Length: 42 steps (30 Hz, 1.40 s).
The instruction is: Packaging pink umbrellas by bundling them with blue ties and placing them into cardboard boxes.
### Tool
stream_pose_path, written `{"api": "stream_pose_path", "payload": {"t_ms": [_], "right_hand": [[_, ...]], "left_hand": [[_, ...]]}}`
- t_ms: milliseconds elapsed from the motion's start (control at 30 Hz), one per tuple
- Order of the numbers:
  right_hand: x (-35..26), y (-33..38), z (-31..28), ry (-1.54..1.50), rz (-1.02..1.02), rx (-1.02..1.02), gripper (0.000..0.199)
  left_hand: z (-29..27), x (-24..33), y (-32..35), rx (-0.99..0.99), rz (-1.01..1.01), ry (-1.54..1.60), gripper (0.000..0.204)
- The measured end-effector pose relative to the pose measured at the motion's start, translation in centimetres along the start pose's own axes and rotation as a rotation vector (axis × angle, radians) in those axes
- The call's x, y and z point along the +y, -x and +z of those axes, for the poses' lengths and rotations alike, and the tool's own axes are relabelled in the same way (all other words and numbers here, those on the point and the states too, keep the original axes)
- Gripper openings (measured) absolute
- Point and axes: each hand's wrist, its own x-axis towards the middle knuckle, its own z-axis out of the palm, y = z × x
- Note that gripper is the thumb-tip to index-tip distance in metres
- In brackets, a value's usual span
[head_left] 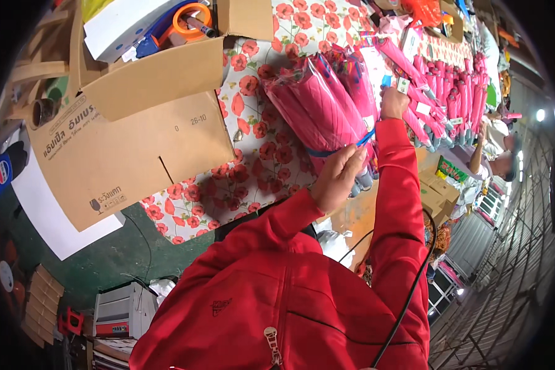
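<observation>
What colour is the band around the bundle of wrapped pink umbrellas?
Blue: the band circles the bundle, seen in the head view, the only view.

One bundle of pink umbrellas [317, 108], one blue strap [342, 148], two hands, two cardboard boxes [120, 142].

Left hand [338, 177] covers the lower end of the pink bundle [317, 108] at 6 o'clock of it; fingertips hidden, so grip on the blue band [327, 152] can't be told. Right hand [393, 102] shows back only, palm side hidden. Person [496, 148] at 3 o'clock is blurred & small; box [126, 132] contents partly cut off at top edge.
</observation>
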Motion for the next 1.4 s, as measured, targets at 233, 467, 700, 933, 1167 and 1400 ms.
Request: {"api": "stream_pose_path", "payload": {"t_ms": [233, 467, 700, 933, 1167, 1400], "right_hand": [[0.9, -4.5, 4.1, 0.276, -0.142, 0.205, 0.031], [1.0, -6.4, 5.8, 0.517, -0.442, 0.305, 0.032], [1.6, -9.0, 8.9, 0.145, -0.501, 0.357, 0.029], [0.0, -5.5, 8.6, -0.050, -0.533, 0.140, 0.028], [-0.2, -2.4, 7.4, -0.339, -0.240, 0.071, 0.030], [-3.3, 3.9, 1.2, -0.862, 0.031, -0.109, 0.027]], "left_hand": [[-1.9, -0.3, 0.0, 0.026, -0.123, 0.136, 0.025], [-2.3, -1.8, -1.1, -0.016, -0.160, 0.206, 0.022], [-1.8, -3.0, -1.1, 0.004, -0.095, 0.253, 0.020], [-0.2, -1.2, -1.1, -0.009, -0.084, 0.003, 0.020], [6.2, 4.6, -4.4, -0.086, -0.133, -0.401, 0.020], [15.9, 7.3, -9.0, -0.322, -0.117, -0.703, 0.021]]}}
